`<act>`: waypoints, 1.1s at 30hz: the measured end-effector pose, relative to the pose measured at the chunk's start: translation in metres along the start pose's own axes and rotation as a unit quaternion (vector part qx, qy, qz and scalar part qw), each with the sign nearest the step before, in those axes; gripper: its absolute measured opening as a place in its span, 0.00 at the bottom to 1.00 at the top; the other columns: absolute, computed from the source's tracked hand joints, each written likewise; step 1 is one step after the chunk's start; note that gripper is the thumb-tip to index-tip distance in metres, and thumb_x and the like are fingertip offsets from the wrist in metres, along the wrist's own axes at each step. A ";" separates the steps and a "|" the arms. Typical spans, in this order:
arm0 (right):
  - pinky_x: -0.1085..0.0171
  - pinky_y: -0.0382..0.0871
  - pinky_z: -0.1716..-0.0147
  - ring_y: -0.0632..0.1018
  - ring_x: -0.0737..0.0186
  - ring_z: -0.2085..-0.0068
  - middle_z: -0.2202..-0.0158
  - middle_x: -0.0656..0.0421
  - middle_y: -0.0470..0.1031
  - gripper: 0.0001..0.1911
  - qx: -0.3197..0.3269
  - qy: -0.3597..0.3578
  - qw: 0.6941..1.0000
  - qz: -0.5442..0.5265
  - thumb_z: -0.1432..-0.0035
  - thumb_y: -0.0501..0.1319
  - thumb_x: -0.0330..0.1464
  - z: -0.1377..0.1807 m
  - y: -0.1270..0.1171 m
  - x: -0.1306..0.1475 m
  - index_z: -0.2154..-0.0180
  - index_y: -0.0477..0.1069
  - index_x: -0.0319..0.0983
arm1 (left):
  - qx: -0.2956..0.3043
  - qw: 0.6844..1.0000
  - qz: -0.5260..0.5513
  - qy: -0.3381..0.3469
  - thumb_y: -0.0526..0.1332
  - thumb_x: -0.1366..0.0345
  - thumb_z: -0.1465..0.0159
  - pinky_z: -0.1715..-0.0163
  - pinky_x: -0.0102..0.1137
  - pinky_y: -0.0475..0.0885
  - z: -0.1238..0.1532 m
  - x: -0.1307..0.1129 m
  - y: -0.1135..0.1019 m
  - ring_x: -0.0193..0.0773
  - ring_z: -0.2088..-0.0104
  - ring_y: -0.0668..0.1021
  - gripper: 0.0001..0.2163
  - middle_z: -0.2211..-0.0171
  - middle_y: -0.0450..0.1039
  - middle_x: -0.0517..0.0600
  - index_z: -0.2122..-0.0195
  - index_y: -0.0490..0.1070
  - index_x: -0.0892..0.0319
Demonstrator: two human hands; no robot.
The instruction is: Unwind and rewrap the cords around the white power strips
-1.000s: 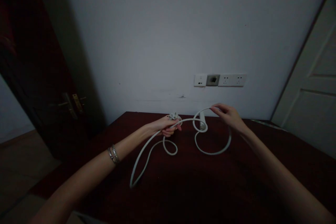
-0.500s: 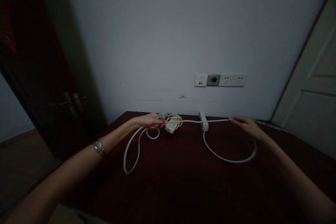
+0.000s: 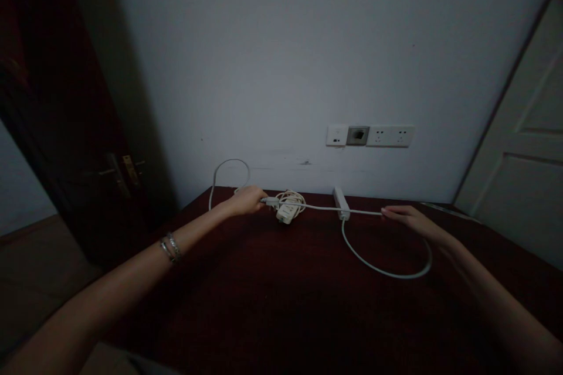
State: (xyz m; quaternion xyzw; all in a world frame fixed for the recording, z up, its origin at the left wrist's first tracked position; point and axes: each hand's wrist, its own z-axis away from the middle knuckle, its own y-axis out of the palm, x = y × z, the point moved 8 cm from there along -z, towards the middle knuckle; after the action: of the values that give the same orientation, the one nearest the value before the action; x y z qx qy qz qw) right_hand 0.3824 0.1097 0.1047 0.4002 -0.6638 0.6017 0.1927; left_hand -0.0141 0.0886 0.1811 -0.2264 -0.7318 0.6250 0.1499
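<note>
My left hand (image 3: 246, 200) is closed on a white power cable (image 3: 382, 271) near its grey plug end, at the far left of the dark red table (image 3: 281, 304). A loop of the cable arcs up behind that hand against the wall. My right hand (image 3: 407, 218) pinches the same cable further along, so it runs taut between both hands. Beyond my right hand the cable curves round over the table to a white power strip (image 3: 340, 203). A small bundled cord with a white adapter (image 3: 288, 208) lies just under the taut stretch.
Wall sockets (image 3: 369, 135) sit on the white wall above the table's far edge. A dark door with a brass handle (image 3: 118, 173) stands at the left, a white door (image 3: 523, 158) at the right.
The hands have drawn apart and straightened the cable. The loop that lay on the table by my left arm has swung up behind my left hand.
</note>
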 end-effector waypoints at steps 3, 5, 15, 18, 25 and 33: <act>0.62 0.64 0.64 0.72 0.60 0.70 0.74 0.59 0.73 0.25 0.012 0.003 1.000 -0.002 0.50 0.56 0.55 -0.001 0.002 -0.001 0.76 0.70 0.39 | -0.022 1.000 -0.013 0.000 0.55 0.73 0.48 0.75 0.26 0.56 0.001 -0.002 -0.003 0.34 0.76 0.68 0.11 0.78 0.71 0.50 0.68 0.77 0.59; 0.63 0.64 0.67 0.70 0.62 0.72 0.76 0.60 0.71 0.27 0.019 -0.002 1.000 0.018 0.51 0.55 0.56 -0.004 0.004 0.000 0.78 0.68 0.38 | -0.019 1.000 0.002 -0.002 0.55 0.72 0.47 0.75 0.26 0.56 -0.002 -0.002 -0.004 0.33 0.77 0.67 0.12 0.79 0.70 0.50 0.66 0.77 0.60; 0.50 0.65 0.56 0.72 0.45 0.53 0.51 0.47 0.71 0.27 0.029 -0.021 0.943 0.332 0.51 0.58 0.41 0.003 0.031 0.020 0.49 0.68 0.38 | -0.027 0.995 0.096 0.007 0.57 0.65 0.45 0.80 0.25 0.50 -0.029 -0.016 -0.008 0.27 0.82 0.58 0.10 0.86 0.56 0.43 0.80 0.70 0.65; 0.41 0.57 0.51 0.65 0.40 0.44 0.44 0.47 0.64 0.29 -0.028 -0.090 0.904 0.417 0.49 0.57 0.38 0.011 0.051 0.051 0.45 0.63 0.41 | -0.012 0.991 0.131 0.016 0.57 0.64 0.44 0.80 0.25 0.51 -0.031 -0.023 -0.007 0.26 0.83 0.58 0.12 0.86 0.56 0.43 0.82 0.68 0.64; 0.54 0.62 0.50 0.71 0.55 0.51 0.52 0.52 0.71 0.18 0.068 -0.207 0.961 0.169 0.38 0.49 0.42 0.027 0.111 0.101 0.54 0.67 0.41 | 0.022 0.973 0.231 0.018 0.56 0.70 0.47 0.80 0.25 0.55 -0.031 -0.034 -0.007 0.27 0.83 0.62 0.08 0.86 0.61 0.44 0.81 0.69 0.64; 0.64 0.64 0.68 0.69 0.65 0.72 0.75 0.62 0.66 0.19 0.006 -0.092 0.985 -0.146 0.39 0.47 0.48 0.021 0.111 0.080 0.68 0.62 0.40 | -0.021 0.982 0.186 0.018 0.56 0.68 0.45 0.80 0.25 0.53 -0.031 -0.020 -0.013 0.27 0.83 0.60 0.10 0.87 0.59 0.44 0.82 0.67 0.64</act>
State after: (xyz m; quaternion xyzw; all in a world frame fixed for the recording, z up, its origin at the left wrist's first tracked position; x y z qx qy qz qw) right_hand 0.2544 0.0613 0.0879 0.5477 -0.6093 0.5317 0.2144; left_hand 0.0171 0.1030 0.2001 -0.3725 -0.6873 0.6223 0.0394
